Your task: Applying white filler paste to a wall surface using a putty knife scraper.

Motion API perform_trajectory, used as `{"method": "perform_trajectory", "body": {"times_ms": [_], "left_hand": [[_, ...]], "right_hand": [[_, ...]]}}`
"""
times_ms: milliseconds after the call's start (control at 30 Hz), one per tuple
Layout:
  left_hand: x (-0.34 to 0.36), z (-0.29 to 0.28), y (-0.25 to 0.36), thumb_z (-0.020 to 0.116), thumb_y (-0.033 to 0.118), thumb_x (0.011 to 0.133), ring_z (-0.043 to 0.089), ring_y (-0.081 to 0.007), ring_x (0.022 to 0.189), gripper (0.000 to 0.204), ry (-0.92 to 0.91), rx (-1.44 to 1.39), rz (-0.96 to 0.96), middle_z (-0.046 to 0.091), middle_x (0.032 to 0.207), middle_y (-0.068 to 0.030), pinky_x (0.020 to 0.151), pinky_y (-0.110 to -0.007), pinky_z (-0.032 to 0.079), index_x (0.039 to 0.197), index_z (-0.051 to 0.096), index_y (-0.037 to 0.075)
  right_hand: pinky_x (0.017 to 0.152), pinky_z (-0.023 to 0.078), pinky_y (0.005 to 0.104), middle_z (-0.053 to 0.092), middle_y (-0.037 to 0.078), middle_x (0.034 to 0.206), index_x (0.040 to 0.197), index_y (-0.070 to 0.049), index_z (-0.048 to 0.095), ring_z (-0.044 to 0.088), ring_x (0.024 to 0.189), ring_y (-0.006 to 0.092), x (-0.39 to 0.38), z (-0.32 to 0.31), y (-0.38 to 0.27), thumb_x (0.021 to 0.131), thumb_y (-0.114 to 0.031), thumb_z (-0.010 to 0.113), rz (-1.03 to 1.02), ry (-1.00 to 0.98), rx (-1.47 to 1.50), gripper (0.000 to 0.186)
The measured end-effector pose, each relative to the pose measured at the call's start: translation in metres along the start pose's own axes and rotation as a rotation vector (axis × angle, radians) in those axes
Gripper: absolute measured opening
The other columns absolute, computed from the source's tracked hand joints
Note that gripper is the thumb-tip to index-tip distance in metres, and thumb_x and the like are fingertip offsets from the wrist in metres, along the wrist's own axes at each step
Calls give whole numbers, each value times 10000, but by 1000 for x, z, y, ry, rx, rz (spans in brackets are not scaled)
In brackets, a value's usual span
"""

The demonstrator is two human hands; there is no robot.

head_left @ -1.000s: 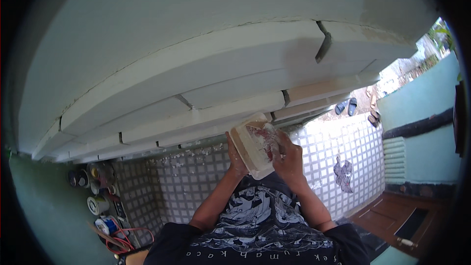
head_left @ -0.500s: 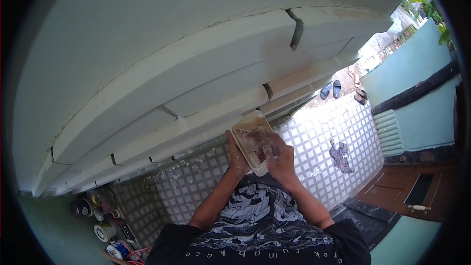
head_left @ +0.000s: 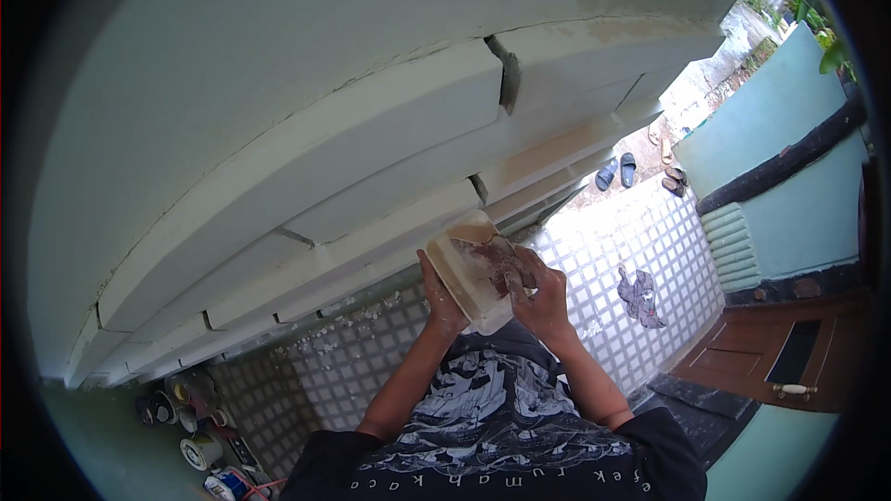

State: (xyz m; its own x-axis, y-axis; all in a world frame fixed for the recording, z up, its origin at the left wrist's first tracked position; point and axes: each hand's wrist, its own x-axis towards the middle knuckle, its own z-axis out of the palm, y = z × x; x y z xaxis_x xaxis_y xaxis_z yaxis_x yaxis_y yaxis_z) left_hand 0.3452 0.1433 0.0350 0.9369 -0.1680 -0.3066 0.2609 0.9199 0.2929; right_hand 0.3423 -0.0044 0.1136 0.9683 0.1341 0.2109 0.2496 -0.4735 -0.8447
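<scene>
A cream rectangular plastic tub [head_left: 440, 266], tilted, is held before my chest. My left hand [head_left: 444, 301] grips it from the left side, with the thumb along its long wall. My right hand [head_left: 543, 295] is over the tub's right side, fingers bent around a flat reddish-brown piece smeared with white [head_left: 484, 258]. That piece lies across the tub's opening; its exact kind cannot be made out. Whitish residue coats the fingers of my right hand. The bottom of the tub is mostly hidden by the piece and the hand.
A stepped pale ledge [head_left: 390, 144] with dark gaps crosses ahead. White crumbs [head_left: 357, 320] dot the tiled floor [head_left: 594, 264]. A crumpled cloth [head_left: 640, 299] lies right, dark slippers [head_left: 616, 172] farther off. Tins and rolls [head_left: 200, 450] stand lower left; a brown door [head_left: 742, 353] is at right.
The flat piece has risen higher toward the tub's far end, and its edge now shows. My right hand has turned with its fingers more visible. The view has shifted slightly.
</scene>
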Motion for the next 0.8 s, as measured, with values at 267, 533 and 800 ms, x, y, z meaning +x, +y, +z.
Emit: {"method": "perform_trajectory", "body": {"times_ms": [267, 533, 800], "left_hand": [[14, -3, -24, 273, 733, 888, 614, -240, 1012, 812, 34, 133, 183, 586, 1146, -119, 857, -397, 538, 1308, 451, 62], [36, 22, -44, 260, 722, 898, 578, -260, 1102, 813, 104, 118, 253, 548, 1235, -133, 937, -413, 500, 1354, 409, 66], [36, -21, -55, 242, 660, 934, 484, -273, 1243, 736, 20, 247, 362, 471, 1348, -115, 1030, -437, 430, 1405, 336, 103]], "right_hand": [[726, 533, 296, 683, 211, 910, 1169, 72, 564, 701, 798, 234, 6, -15, 12, 766, 20, 607, -14, -99, 59, 409], [804, 498, 249, 671, 85, 993, 1235, 71, 527, 611, 907, 103, 33, -25, 59, 857, 23, 564, 175, -74, 529, 382], [783, 556, 305, 639, 123, 1112, 1317, 65, 405, 640, 981, 187, 59, -72, 60, 887, -99, 649, 367, -225, 1017, 521]]}}
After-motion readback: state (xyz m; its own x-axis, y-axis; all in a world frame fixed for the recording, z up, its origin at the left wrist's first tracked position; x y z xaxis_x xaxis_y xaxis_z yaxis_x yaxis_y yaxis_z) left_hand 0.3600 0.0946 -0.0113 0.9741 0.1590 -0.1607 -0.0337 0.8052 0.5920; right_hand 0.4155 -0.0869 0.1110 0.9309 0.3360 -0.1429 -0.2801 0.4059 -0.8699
